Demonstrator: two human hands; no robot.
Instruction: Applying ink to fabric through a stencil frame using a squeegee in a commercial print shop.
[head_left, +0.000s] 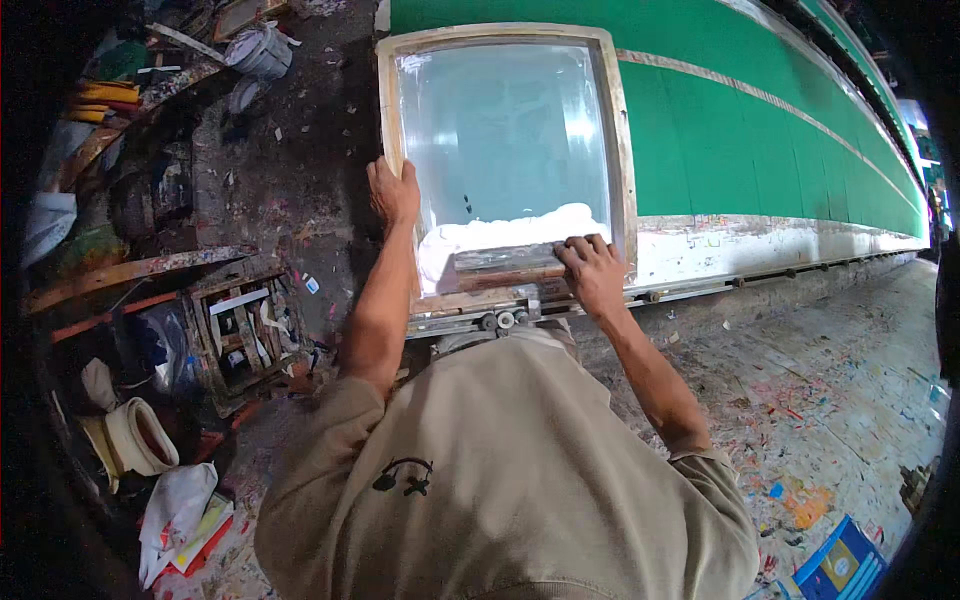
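A screen-printing frame (500, 32) with a pale wooden rim and translucent mesh (505, 130) lies on the end of a long green-topped table (720, 140). My left hand (395, 195) is closed around the frame's left side. Across the near end of the mesh sits a squeegee (505, 277) with a wooden handle. My right hand (592, 275) holds the squeegee at its right end, fingers bent over the top. Thick white ink (520, 230) is heaped along the squeegee's far side and spreads toward the left rim. Small dark marks show on the mesh.
A metal rail with rollers (505, 320) runs along the table's near edge. On the left are a stained bucket (260, 50), old wooden frames (240, 340) and a cream-coloured ring-shaped thing (148, 440). A blue packet (840, 562) lies on the paint-spattered floor at lower right.
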